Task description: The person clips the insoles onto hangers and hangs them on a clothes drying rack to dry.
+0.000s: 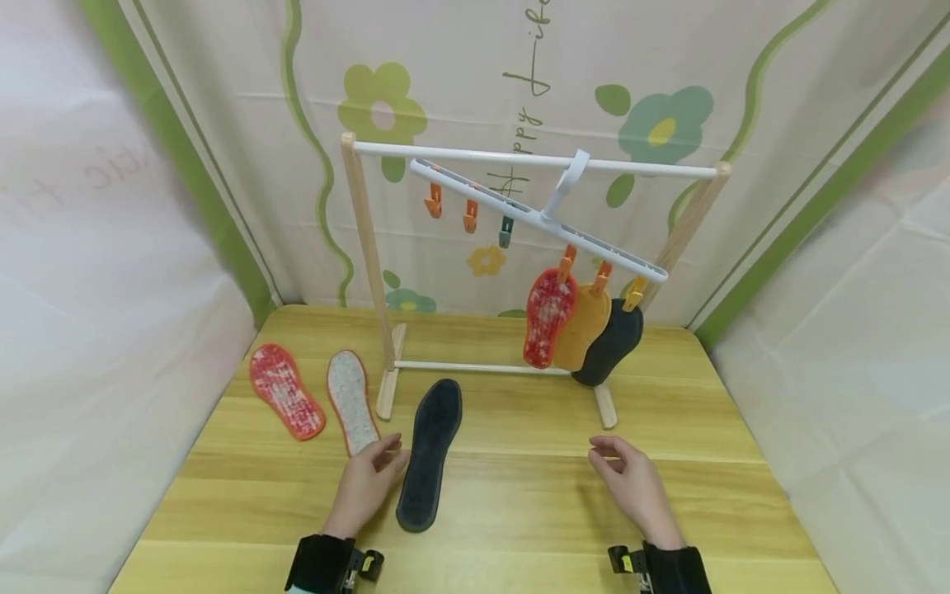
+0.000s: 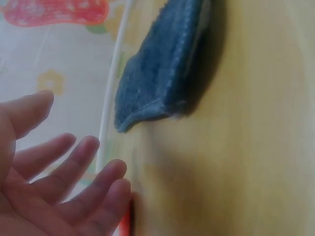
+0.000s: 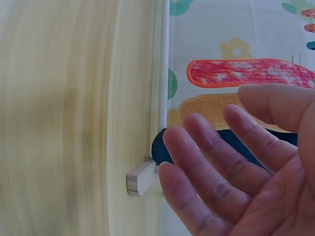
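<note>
So from the head view the left hand [image 1: 371, 483] looks close to a pinch, but the left wrist view shows its fingers curved and apart, holding nothing. It's just beside the long black fuzzy insole [image 1: 430, 454] lying on the yellow wood-grain table [image 1: 519, 495], and it covers the near end of the grey felt insole with red edging [image 1: 353, 392]; can't tell if they touch. That wrist view also shows ridges along the black one's rim and makes it look blue, while the head view just gives a flat dark shape.

Same deal with the right hand [image 1: 631, 487]: its wrist view has the fingers bent and spread apart, nothing in them. It's near the right foot of the wood-and-white-bar rack [image 1: 369, 247]. Only the head view gets the whole slanted white plastic hanger [image 1: 534, 216] and its hook.

Counts: six insoles. Three lie on the table, the far-left one being the red-and-white speckled insole [image 1: 287, 392]. Three hang at right: a red speckled one [image 1: 549, 318], a tan one [image 1: 582, 330], a black one [image 1: 612, 338]. Six clips: four orange, one dark green [image 1: 506, 231], one yellow [image 1: 634, 294].
</note>
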`<move>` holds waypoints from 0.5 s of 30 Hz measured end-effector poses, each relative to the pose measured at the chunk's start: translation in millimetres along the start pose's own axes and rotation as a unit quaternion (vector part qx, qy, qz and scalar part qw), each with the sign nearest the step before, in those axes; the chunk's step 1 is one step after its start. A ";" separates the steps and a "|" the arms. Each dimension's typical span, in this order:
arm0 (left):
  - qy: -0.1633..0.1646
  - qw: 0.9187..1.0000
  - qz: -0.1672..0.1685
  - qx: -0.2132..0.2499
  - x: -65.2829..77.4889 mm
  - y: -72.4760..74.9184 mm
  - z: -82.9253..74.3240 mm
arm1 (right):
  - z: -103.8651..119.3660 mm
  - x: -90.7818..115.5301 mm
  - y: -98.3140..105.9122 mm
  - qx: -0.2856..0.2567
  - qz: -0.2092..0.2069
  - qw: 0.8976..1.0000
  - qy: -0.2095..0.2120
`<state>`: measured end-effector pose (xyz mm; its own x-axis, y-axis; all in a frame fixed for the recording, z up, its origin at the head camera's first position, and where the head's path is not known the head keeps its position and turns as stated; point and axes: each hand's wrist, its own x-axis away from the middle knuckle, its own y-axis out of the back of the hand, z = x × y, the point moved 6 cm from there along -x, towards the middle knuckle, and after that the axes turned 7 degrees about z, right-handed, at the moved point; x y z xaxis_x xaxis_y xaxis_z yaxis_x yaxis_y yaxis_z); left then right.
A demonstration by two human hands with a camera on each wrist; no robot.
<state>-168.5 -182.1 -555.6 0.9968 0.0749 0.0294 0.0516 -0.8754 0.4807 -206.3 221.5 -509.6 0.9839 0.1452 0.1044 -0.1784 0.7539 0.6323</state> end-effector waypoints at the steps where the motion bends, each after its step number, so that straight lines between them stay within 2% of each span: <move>1: -0.001 1.000 0.000 -0.002 -1.1 0.0 -0.7 | 0.7 0.9 1.0 0.001 -0.001 1.000 0.000; 7: 0.002 1.000 0.005 -0.014 -11.0 -0.6 -4.6 | 5.2 5.0 6.4 0.006 -0.007 1.000 0.002; 15: -0.030 0.999 0.005 -0.038 -33.2 -2.4 -15.9 | 13.8 7.7 13.4 0.017 -0.020 0.999 0.030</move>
<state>-202.7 -174.9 -543.8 0.9992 0.0354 -0.0179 0.0394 -0.8368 0.5461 -200.9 223.9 -489.7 0.9873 0.1551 0.0329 -0.1379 0.7375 0.6612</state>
